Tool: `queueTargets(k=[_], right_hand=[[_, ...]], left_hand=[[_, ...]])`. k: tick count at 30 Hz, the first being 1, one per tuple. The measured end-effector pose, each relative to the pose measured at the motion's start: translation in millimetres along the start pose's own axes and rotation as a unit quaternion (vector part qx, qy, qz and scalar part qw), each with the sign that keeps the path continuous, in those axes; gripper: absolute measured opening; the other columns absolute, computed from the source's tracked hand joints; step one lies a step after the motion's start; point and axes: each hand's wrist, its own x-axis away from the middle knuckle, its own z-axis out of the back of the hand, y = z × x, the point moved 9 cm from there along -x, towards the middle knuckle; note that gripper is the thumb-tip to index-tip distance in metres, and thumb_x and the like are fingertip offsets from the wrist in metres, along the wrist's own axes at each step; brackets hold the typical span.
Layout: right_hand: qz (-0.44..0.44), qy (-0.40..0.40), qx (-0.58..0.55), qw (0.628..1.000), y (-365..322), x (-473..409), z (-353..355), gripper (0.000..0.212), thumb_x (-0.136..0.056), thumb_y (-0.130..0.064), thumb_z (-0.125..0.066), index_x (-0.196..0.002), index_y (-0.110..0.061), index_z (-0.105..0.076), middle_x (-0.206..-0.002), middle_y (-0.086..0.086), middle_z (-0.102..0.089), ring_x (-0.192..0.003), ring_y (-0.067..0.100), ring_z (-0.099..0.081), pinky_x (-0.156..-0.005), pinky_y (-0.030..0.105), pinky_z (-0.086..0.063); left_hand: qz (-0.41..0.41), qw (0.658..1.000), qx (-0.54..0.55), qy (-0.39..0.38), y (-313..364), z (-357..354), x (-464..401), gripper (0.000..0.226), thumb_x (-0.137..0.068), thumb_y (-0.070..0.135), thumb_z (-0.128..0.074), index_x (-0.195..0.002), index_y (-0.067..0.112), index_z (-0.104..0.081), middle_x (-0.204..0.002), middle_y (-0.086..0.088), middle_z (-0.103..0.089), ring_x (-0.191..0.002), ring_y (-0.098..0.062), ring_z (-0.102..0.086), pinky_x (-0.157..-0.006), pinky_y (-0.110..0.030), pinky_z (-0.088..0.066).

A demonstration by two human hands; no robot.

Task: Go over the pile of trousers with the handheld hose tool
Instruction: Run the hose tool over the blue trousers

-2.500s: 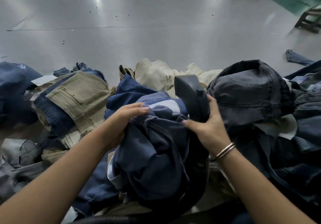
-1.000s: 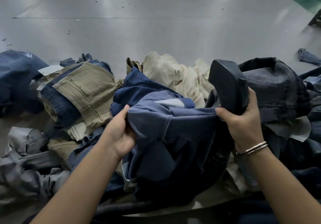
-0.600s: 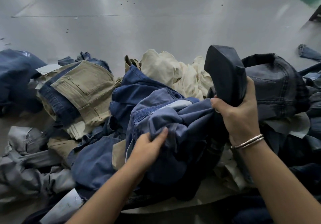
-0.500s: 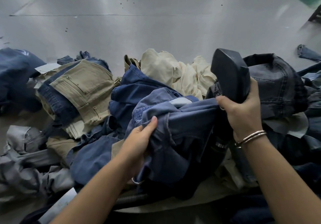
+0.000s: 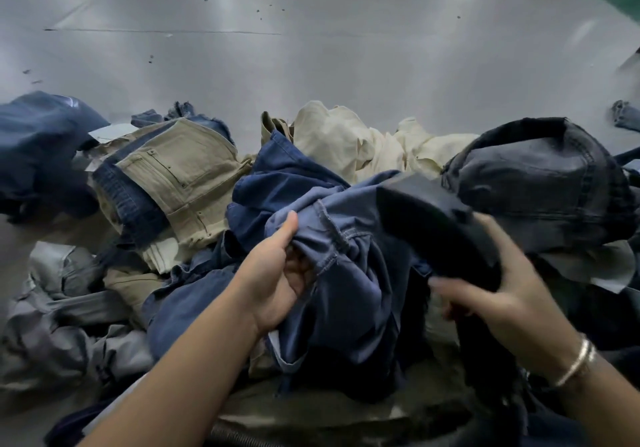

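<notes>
Gripping a bunched fold of the blue trousers (image 5: 346, 273), the left hand (image 5: 277, 280) holds them just left of the nozzle (image 5: 433, 228), which the right hand (image 5: 502, 297) (motion-blurred) clasps, its long axis slanting up-left over the fabric; khaki trousers (image 5: 173, 176) lie beyond.

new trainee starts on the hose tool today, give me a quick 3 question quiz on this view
1. True or false: the left hand grips the blue trousers.
2. Which hand holds the black hose tool?
3. The khaki trousers lie: A) left of the blue pair, B) right of it, C) in the hands.

Key: 1 true. 2 the right hand. 3 A.
</notes>
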Motion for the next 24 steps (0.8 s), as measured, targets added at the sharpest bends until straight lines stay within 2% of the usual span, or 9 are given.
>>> queueTargets(k=[2,4,6,10,13,16,17,20,24], right_hand=[[-0.026,-0.066,0.073,0.995,11.3,14.6,-27.5,0.06,-0.067,-0.004,-0.083,-0.11,-0.035,-0.055,-0.097,-0.013,-0.07,-0.081,0.0,-0.065,-0.075,0.023,-0.054],[-0.036,-0.099,0.109,0.988,16.3,20.5,-45.5,0.059,-0.064,-0.017,-0.074,-0.113,-0.042,-0.051,-0.099,-0.014,-0.068,-0.083,0.0,-0.064,-0.077,0.027,-0.053],[-0.036,-0.099,0.126,0.986,18.3,18.6,-49.0,0.06,-0.063,-0.021,-0.069,-0.113,-0.048,-0.047,-0.096,-0.015,-0.067,-0.083,0.002,-0.064,-0.075,0.027,-0.052],[-0.037,-0.058,0.09,0.994,18.6,7.9,-41.9,0.052,-0.063,-0.024,-0.068,-0.11,-0.04,-0.054,-0.093,-0.015,-0.068,-0.086,0.002,-0.065,-0.076,0.026,-0.052],[-0.031,0.001,0.065,0.997,18.3,-4.9,-30.8,0.047,-0.065,-0.022,-0.073,-0.107,-0.035,-0.055,-0.089,-0.014,-0.068,-0.081,0.002,-0.065,-0.072,0.02,-0.051],[-0.051,0.057,0.038,0.996,20.7,-15.5,-12.5,0.047,-0.072,-0.007,-0.076,-0.106,-0.032,-0.056,-0.078,-0.007,-0.066,-0.065,0.014,-0.064,-0.064,0.035,-0.053],[-0.051,0.053,0.026,0.997,19.5,-16.9,-9.1,0.045,-0.072,-0.004,-0.075,-0.103,-0.032,-0.057,-0.075,-0.005,-0.065,-0.059,0.015,-0.062,-0.057,0.035,-0.052],[-0.045,-0.037,-0.001,0.998,14.9,-9.1,-18.9,0.047,-0.065,-0.01,-0.073,-0.1,-0.036,-0.057,-0.078,-0.001,-0.067,-0.054,0.009,-0.061,-0.048,0.025,-0.05],[-0.075,-0.131,0.075,0.986,28.5,10.8,-48.6,0.053,-0.059,-0.019,-0.068,-0.106,-0.041,-0.054,-0.081,-0.005,-0.066,-0.061,0.004,-0.06,-0.055,0.028,-0.05]], left_hand=[[-0.007,0.999,-0.031,-0.003,-4.0,-4.3,0.2,0.042,-0.098,0.04,-0.046,-0.106,0.005,-0.068,-0.086,-0.01,-0.074,-0.07,-0.014,-0.071,-0.058,-0.022,-0.056],[-0.016,0.998,-0.055,-0.02,-5.0,-8.7,-0.2,0.042,-0.098,0.04,-0.046,-0.106,0.006,-0.069,-0.087,-0.01,-0.075,-0.071,-0.015,-0.072,-0.06,-0.023,-0.056],[-0.021,0.996,-0.077,-0.036,-5.8,-10.9,0.2,0.043,-0.098,0.041,-0.043,-0.106,0.007,-0.069,-0.092,-0.01,-0.075,-0.075,-0.016,-0.072,-0.063,-0.024,-0.058],[0.001,0.992,-0.119,-0.051,-18.9,-14.8,3.2,0.041,-0.099,0.037,-0.042,-0.097,0.01,-0.073,-0.095,-0.01,-0.075,-0.078,-0.017,-0.072,-0.061,-0.024,-0.057],[0.011,0.99,-0.138,-0.039,-26.1,-12.1,3.0,0.04,-0.098,0.038,-0.044,-0.111,0.007,-0.067,-0.102,-0.013,-0.071,-0.084,-0.024,-0.068,-0.066,-0.028,-0.055],[0.004,0.991,-0.125,-0.041,-17.3,-7.8,1.7,0.038,-0.099,0.038,-0.042,-0.107,0.011,-0.067,-0.094,-0.013,-0.074,-0.076,-0.019,-0.071,-0.062,-0.026,-0.057],[0.001,0.992,-0.115,-0.043,-12.3,-6.3,0.8,0.038,-0.099,0.038,-0.041,-0.107,0.011,-0.067,-0.094,-0.012,-0.074,-0.075,-0.018,-0.072,-0.061,-0.026,-0.057],[-0.012,0.993,-0.115,-0.035,-1.1,0.2,-1.7,0.039,-0.1,0.04,-0.04,-0.11,0.011,-0.065,-0.097,-0.012,-0.074,-0.081,-0.019,-0.073,-0.062,-0.027,-0.057],[-0.009,0.987,-0.159,-0.031,-7.9,-1.4,-3.1,0.037,-0.099,0.042,-0.04,-0.108,0.016,-0.066,-0.097,-0.007,-0.075,-0.083,-0.016,-0.073,-0.062,-0.025,-0.056]])
